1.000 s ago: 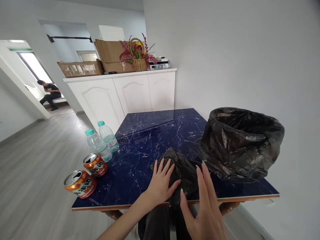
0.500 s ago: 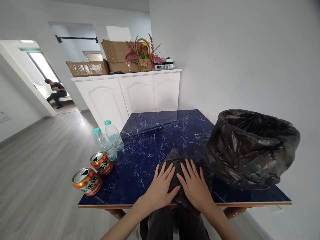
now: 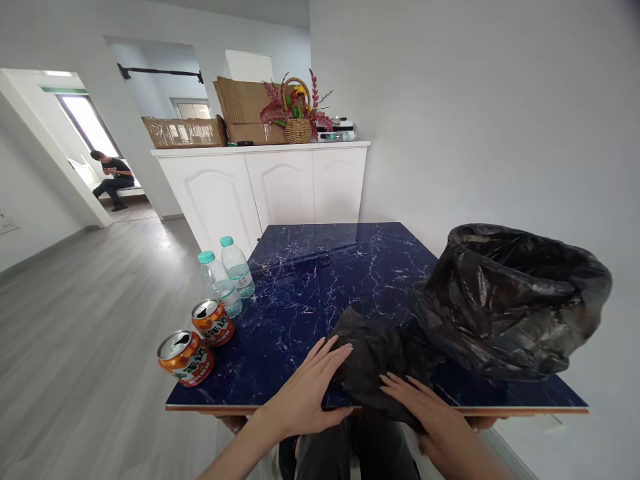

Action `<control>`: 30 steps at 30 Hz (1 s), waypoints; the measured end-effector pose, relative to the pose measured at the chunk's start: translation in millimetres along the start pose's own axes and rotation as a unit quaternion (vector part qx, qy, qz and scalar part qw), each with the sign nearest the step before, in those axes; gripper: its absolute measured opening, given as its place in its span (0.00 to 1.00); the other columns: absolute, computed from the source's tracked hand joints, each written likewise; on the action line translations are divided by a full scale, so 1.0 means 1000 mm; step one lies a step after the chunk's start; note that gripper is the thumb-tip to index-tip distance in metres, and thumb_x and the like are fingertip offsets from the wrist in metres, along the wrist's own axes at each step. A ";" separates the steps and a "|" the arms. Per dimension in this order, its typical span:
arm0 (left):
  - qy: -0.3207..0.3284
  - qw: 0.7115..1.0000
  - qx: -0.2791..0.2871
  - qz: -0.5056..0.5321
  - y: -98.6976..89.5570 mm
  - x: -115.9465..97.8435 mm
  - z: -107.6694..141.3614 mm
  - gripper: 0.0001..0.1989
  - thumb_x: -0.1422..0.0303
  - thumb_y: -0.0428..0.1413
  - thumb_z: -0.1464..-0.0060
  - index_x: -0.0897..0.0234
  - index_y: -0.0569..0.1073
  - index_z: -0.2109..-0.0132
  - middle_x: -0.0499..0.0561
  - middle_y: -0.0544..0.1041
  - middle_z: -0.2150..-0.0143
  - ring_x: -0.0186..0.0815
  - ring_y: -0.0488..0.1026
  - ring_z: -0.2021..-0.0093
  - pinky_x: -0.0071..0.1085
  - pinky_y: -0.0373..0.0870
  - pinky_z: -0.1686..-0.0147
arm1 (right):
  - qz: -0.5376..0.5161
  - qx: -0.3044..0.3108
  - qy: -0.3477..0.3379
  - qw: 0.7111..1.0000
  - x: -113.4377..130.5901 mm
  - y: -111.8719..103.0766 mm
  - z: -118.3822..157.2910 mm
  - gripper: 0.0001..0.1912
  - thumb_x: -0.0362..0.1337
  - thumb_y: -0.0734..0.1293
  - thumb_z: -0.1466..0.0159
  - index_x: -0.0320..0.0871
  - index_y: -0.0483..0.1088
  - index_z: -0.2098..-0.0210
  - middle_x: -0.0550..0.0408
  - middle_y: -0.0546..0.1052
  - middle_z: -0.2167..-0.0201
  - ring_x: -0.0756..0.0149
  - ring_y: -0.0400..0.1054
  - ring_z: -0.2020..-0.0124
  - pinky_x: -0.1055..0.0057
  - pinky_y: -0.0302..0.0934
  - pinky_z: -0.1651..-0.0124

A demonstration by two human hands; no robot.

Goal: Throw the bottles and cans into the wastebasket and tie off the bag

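Note:
A crumpled black plastic bag [image 3: 373, 353] lies at the near edge of the blue marbled table [image 3: 330, 267], part of it hanging over the edge. My left hand [image 3: 313, 387] is spread at the bag's left side, fingertips touching it. On its lower right part rests my right hand [image 3: 425, 407], fingers stretched out and holding nothing. To the right stands a container lined with a black bag [image 3: 510, 307], its mouth open.
Two orange cans [image 3: 186, 358] [image 3: 213, 323] and two clear bottles with teal caps [image 3: 220, 283] [image 3: 237, 267] line the table's left edge. Behind are a white cabinet [image 3: 210, 200] with cardboard boxes [image 3: 185, 133] and a flower basket [image 3: 299, 130]. A person [image 3: 114, 177] sits far left.
My hands have moved apart: the right one slid right and down, the left one slightly left and down. More of the crumpled bag shows between them. The view has shifted slightly.

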State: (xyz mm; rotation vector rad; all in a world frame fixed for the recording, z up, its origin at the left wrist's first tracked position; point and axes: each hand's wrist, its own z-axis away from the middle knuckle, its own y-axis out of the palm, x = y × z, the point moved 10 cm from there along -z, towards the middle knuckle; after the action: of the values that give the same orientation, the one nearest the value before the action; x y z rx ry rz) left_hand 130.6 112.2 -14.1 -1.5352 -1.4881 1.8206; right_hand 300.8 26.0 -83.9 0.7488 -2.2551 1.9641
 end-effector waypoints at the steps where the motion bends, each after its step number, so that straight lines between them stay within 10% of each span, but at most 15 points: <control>1: 0.001 1.000 -0.006 0.005 -0.002 0.001 0.000 0.43 0.54 0.64 0.38 0.51 0.55 0.23 0.52 0.56 0.21 0.54 0.48 0.21 0.60 0.47 0.24 | -0.044 0.016 0.021 0.999 -0.006 -0.008 0.001 0.36 0.28 0.57 0.31 0.60 0.61 0.27 0.58 0.72 0.32 0.54 0.69 0.33 0.55 0.69 0.35; 5: -0.002 0.998 -0.037 0.050 -0.011 0.007 -0.007 0.14 0.57 0.59 0.32 0.54 0.78 0.44 0.53 0.79 0.38 0.50 0.70 0.33 0.50 0.66 0.32 | -0.148 -0.013 0.135 0.980 -0.035 -0.043 0.001 0.27 0.41 0.55 0.25 0.58 0.66 0.30 0.54 0.82 0.44 0.52 0.79 0.46 0.60 0.76 0.48; 9: -0.104 0.989 -0.098 0.037 -0.015 0.028 -0.022 0.15 0.58 0.49 0.27 0.60 0.77 0.54 0.54 0.82 0.60 0.44 0.80 0.57 0.42 0.77 0.53 | -0.069 -0.189 0.224 0.954 -0.045 -0.070 -0.003 0.29 0.48 0.55 0.24 0.50 0.60 0.26 0.47 0.78 0.39 0.47 0.74 0.39 0.52 0.73 0.42; 12: -0.143 0.973 -0.181 -0.017 -0.022 0.029 -0.032 0.15 0.62 0.49 0.27 0.61 0.70 0.40 0.57 0.82 0.53 0.48 0.80 0.51 0.45 0.78 0.52 | 0.035 -0.277 0.172 0.945 -0.003 -0.075 -0.012 0.33 0.44 0.56 0.23 0.50 0.46 0.22 0.47 0.61 0.25 0.46 0.57 0.26 0.44 0.60 0.30; 15: -0.058 0.960 -0.247 -0.118 -0.030 -0.002 -0.041 0.24 0.70 0.45 0.28 0.62 0.60 0.28 0.63 0.72 0.33 0.51 0.68 0.31 0.54 0.68 0.35 | 0.084 -0.218 0.083 0.969 0.037 -0.049 -0.032 0.35 0.44 0.56 0.23 0.53 0.39 0.21 0.53 0.50 0.21 0.46 0.43 0.21 0.41 0.50 0.25; 22: 0.094 0.980 0.000 -0.175 0.019 -0.030 -0.046 0.33 0.54 0.44 0.25 0.54 0.45 0.20 0.47 0.52 0.20 0.48 0.43 0.20 0.51 0.49 0.23 | 0.134 -0.145 0.105 0.975 0.011 0.006 -0.044 0.41 0.52 0.53 0.23 0.52 0.24 0.21 0.50 0.44 0.20 0.40 0.44 0.22 0.34 0.53 0.28; 30: 0.045 0.989 0.010 -0.144 0.021 -0.002 -0.045 0.35 0.51 0.42 0.25 0.49 0.38 0.20 0.47 0.47 0.20 0.47 0.41 0.20 0.53 0.46 0.23 | 0.140 -0.131 0.116 0.975 0.006 0.007 -0.046 0.40 0.55 0.52 0.23 0.51 0.30 0.21 0.50 0.43 0.20 0.41 0.44 0.22 0.36 0.50 0.26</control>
State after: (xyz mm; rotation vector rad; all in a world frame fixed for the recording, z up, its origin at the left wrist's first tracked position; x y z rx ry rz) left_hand 177.3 124.4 -25.4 -1.2967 -1.5531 1.5752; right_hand 280.3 67.8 -79.6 0.1729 -2.5079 1.6903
